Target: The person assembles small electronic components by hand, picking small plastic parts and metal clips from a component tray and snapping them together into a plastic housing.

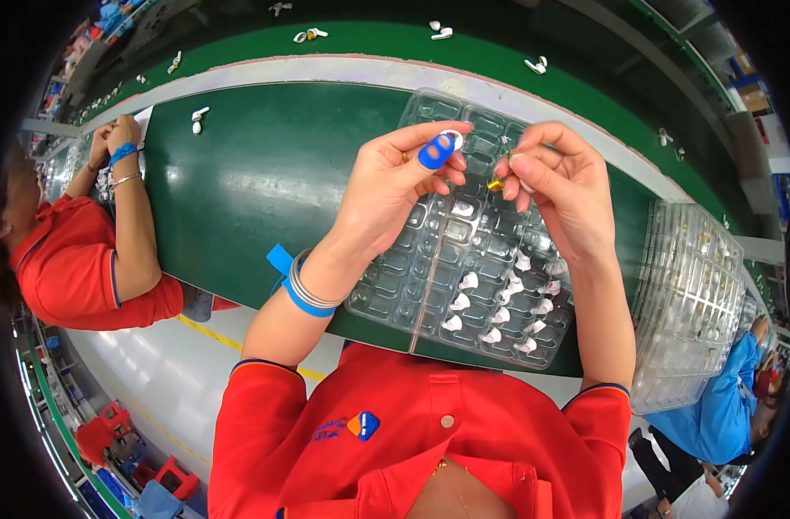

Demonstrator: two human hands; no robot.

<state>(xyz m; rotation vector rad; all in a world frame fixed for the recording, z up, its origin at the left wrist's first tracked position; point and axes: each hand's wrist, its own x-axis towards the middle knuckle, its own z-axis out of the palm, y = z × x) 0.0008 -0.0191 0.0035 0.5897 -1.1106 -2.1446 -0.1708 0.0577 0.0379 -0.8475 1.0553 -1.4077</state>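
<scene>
My left hand (395, 169), with a blue finger cot (436, 152) on the thumb, is closed in a pinch. Between its thumb and forefinger is a small white rounded earbud part (456, 136). To its right, my right hand (561, 177) pinches a small earbud piece with a shiny gold-coloured part (495, 185); fingers hide most of it. The two hands are apart, above a clear plastic tray (425, 216) with moulded pockets. Several white earbud shells (496, 336) sit in the tray's near right pockets.
A stack of clear trays (685, 303) stands at the right. Two white pieces (197, 121) lie on the green table (239, 199). Beyond a pale ledge, a green belt (369, 50) carries scattered earbud parts. A person in red (92, 251) works at the left, one in blue (715, 402) at the right.
</scene>
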